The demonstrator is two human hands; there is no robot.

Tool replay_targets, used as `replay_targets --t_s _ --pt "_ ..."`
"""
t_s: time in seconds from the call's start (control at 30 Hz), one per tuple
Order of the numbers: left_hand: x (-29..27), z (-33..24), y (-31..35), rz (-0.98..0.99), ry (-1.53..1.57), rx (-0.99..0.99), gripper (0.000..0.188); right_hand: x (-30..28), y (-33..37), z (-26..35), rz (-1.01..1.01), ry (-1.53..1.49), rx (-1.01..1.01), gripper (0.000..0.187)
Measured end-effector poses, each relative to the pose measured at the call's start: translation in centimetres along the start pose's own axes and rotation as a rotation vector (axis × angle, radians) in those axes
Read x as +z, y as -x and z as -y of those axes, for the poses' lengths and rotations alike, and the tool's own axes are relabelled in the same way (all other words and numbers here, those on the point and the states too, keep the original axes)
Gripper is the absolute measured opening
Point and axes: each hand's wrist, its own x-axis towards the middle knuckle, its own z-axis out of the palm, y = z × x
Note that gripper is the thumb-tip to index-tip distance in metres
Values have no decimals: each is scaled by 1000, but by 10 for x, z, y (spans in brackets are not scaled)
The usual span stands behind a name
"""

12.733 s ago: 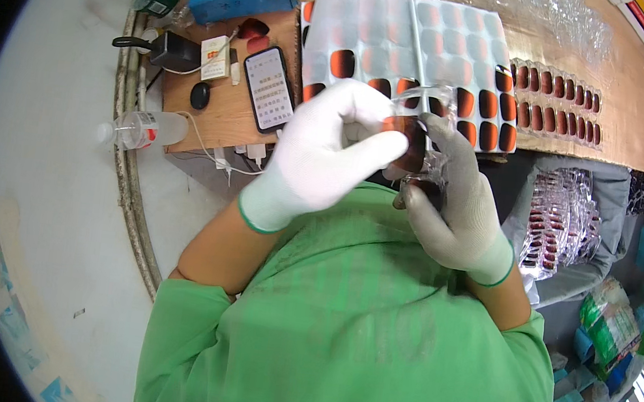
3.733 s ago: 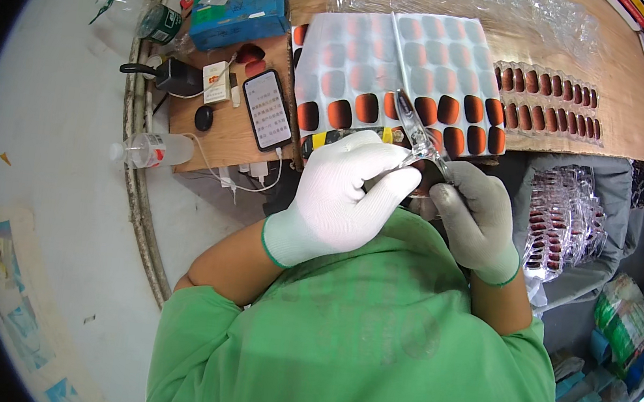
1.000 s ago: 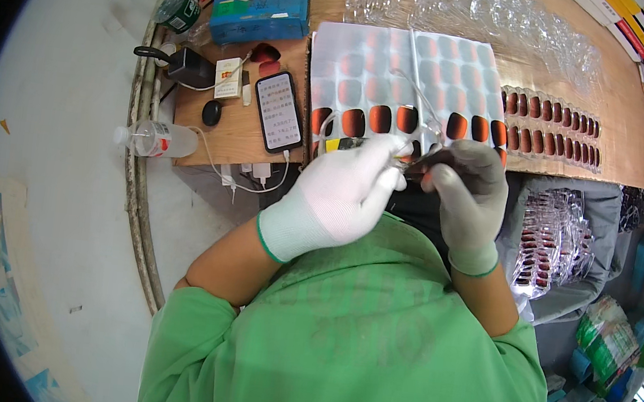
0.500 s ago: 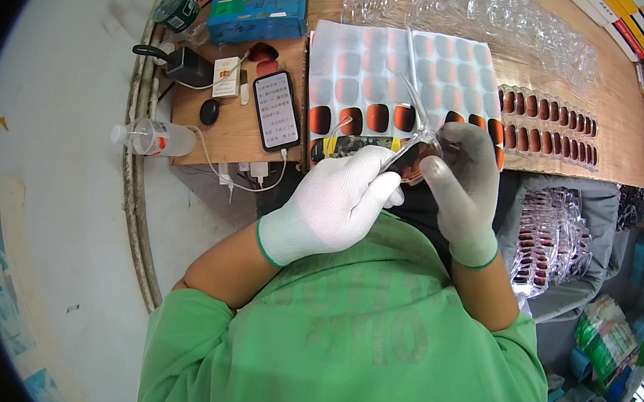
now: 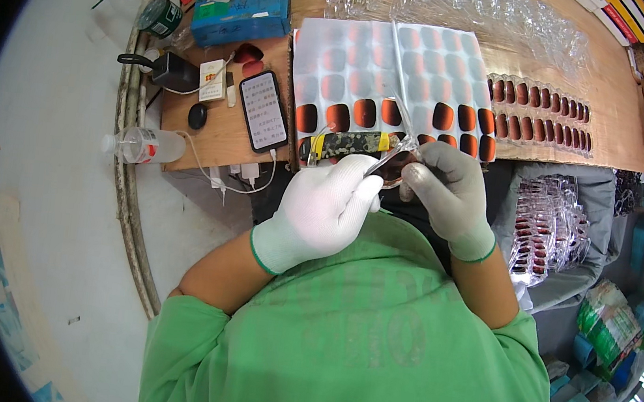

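My left hand [image 5: 325,205], in a white knit glove, is closed on one side of a clear-framed pair of sunglasses [image 5: 392,169] with brown lenses. A clear temple [image 5: 400,83] points away from me, over a sheet of lenses. On the right, my gloved right hand [image 5: 450,196] pinches the frame's other side between thumb and fingers, which partly hide it. Just beyond the hands lie rows of orange-brown gradient lenses [image 5: 443,117], most of them under translucent white paper [image 5: 346,57]. A camouflage-patterned bar with yellow bands [image 5: 348,145] lies at the near edge.
Clear frames [image 5: 470,15] are heaped at the back, and sunglasses [image 5: 536,130] stand in two rows at right. More glasses fill a grey-lined bin [image 5: 544,234]. At left are a phone [image 5: 264,111], a blue box [image 5: 243,1], a black charger [image 5: 180,72] and a bottle [image 5: 153,147].
The view has shifted slightly, so the table sits further left. The glasses have turned in my hands. My right fingers have come down and closed on the frame's right side.
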Motion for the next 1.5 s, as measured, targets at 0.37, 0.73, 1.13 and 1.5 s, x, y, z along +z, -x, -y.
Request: replay_targets --t_s 0.37,0.73,1.13,1.5 --pt "-9 -9 -4 94 -10 5 26 -9 3 46 126 578 -223 19" --pt "-10 -38 -15 65 -302 193 36 -10 8 38 -31 564 -312 26" --pt "12 45 -125 -134 -254 -140 21 -96 22 16 150 95 -490 11" --pt "57 80 -130 102 -971 -275 46 -72 49 8 -49 -459 -120 77"
